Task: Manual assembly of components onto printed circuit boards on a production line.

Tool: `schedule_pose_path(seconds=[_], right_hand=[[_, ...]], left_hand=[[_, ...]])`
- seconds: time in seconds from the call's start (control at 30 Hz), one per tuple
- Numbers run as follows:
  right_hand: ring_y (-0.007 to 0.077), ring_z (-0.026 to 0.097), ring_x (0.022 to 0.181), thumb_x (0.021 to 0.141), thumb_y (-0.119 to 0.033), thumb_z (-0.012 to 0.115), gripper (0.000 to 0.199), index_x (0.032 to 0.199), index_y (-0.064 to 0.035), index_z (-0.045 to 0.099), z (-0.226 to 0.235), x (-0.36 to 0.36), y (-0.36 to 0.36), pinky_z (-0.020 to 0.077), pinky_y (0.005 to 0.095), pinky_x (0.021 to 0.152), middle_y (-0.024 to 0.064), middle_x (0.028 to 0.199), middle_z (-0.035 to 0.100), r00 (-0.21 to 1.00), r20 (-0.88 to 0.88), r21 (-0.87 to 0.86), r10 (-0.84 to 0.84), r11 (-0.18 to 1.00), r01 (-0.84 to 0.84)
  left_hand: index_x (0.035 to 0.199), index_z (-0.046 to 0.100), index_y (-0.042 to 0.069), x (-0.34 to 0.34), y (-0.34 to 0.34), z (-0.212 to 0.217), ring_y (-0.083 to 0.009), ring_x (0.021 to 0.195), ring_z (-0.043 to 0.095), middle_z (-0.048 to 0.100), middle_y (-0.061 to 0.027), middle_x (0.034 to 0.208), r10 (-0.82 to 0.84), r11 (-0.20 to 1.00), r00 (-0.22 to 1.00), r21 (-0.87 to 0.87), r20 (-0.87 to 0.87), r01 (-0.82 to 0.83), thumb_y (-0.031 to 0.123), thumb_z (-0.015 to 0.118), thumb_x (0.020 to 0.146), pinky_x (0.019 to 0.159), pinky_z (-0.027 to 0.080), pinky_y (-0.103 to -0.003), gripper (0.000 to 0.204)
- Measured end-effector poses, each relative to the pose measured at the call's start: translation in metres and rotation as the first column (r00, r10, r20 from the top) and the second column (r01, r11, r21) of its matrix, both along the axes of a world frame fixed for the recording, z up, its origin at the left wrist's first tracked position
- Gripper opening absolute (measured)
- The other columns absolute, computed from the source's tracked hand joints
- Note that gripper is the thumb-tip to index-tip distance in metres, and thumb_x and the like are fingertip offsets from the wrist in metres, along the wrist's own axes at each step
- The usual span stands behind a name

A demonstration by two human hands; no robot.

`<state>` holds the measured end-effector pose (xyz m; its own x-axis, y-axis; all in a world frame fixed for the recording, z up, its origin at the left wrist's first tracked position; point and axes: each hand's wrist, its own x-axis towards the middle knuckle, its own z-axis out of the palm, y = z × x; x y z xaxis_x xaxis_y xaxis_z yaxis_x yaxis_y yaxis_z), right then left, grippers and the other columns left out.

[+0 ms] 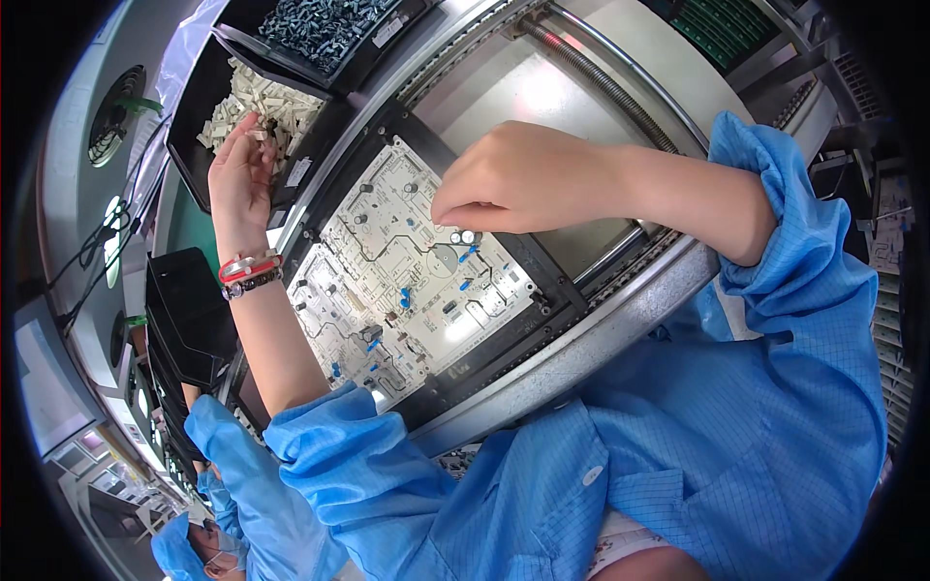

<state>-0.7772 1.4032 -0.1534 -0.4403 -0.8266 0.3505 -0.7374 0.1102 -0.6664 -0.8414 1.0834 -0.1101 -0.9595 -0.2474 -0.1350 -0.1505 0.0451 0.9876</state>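
Note:
My left hand [242,179] reaches to the edge of a black bin [184,145] full of small white plastic parts [281,105]. Its fingers are curled together, with a small white part [259,137] at the fingertips. Over the far right part of a white circuit board [387,237], my right hand [504,179] is closed with its fingertips turned down toward the surface. Whatever those fingers hold, if anything, is hidden. Beside them stand round capacitors [468,237]. Blue components [405,297] and black cylindrical capacitors [366,189] are also fitted on the board.
A black frame [542,261] holds the board on a conveyor with a metal rail [581,358]. Another bin of dark blue parts [325,29] stands at the back. A threaded rod [610,82] crosses the line. A co-worker in blue [262,494] is at lower left.

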Motion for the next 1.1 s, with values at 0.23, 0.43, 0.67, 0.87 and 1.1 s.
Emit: schedule_pose_path(seconds=[0.23,0.43,0.67,0.87,1.1], right_hand=[[0.0263,0.066,0.077,0.087,-0.015,0.061,0.014,0.09,-0.005,0.069,0.002,-0.004,0.004,0.0521,0.0358,0.068,0.0077,0.087,0.069,1.0,0.008,-0.001,0.019,1.0,-0.019],[0.027,0.066,0.078,0.087,-0.016,0.061,0.015,0.091,-0.0047,0.07,0.002,-0.004,0.008,0.0526,0.036,0.068,0.0084,0.088,0.07,1.0,-0.003,-0.022,0.003,1.0,-0.003],[0.0268,0.066,0.078,0.086,-0.014,0.061,0.015,0.092,-0.0027,0.07,-0.003,-0.009,0.01,0.0527,0.0348,0.069,0.0091,0.089,0.07,0.999,-0.036,-0.054,0.018,0.998,-0.02],[0.0249,0.066,0.073,0.086,-0.013,0.061,0.014,0.091,-0.0034,0.07,-0.001,-0.011,0.01,0.0511,0.0328,0.065,0.0086,0.085,0.07,1.0,-0.026,-0.056,-0.007,0.998,0.006],[0.0249,0.064,0.069,0.086,-0.013,0.061,0.014,0.091,-0.0038,0.07,-0.004,-0.015,0.012,0.0491,0.0336,0.062,0.0087,0.081,0.069,0.999,-0.013,-0.1,-0.033,0.994,0.032]], left_hand=[[0.119,0.06,-0.004,-0.001,0.01,0.002,-0.0084,0.068,0.058,0.066,-0.0044,0.092,-0.051,0.951,0.999,-0.307,-0.006,0.046,0.001,0.062,0.088,0.063,0.049,-0.019,0.031],[0.115,0.06,-0.009,0.012,0.024,0.015,-0.0193,0.091,0.068,0.067,-0.0145,0.103,-0.077,0.974,0.993,-0.22,-0.094,0.055,-0.001,0.062,0.088,0.082,0.055,-0.024,0.028],[0.11,0.06,-0.01,0.053,0.046,0.033,-0.0259,0.098,0.067,0.064,-0.0232,0.111,-0.127,0.979,0.986,-0.176,-0.111,0.106,0.006,0.056,0.094,0.085,0.056,-0.026,0.022],[0.102,0.06,-0.005,0.083,0.068,0.029,-0.0288,0.101,0.065,0.064,-0.0237,0.11,-0.257,0.96,0.961,0.083,-0.105,0.266,0.009,0.054,0.096,0.083,0.057,-0.028,0.016],[0.104,0.06,-0.004,0.092,0.074,0.016,-0.0195,0.08,0.067,0.062,-0.0091,0.089,-0.308,0.933,0.947,0.168,-0.088,0.318,0.012,0.053,0.097,0.072,0.061,-0.03,0.019]])
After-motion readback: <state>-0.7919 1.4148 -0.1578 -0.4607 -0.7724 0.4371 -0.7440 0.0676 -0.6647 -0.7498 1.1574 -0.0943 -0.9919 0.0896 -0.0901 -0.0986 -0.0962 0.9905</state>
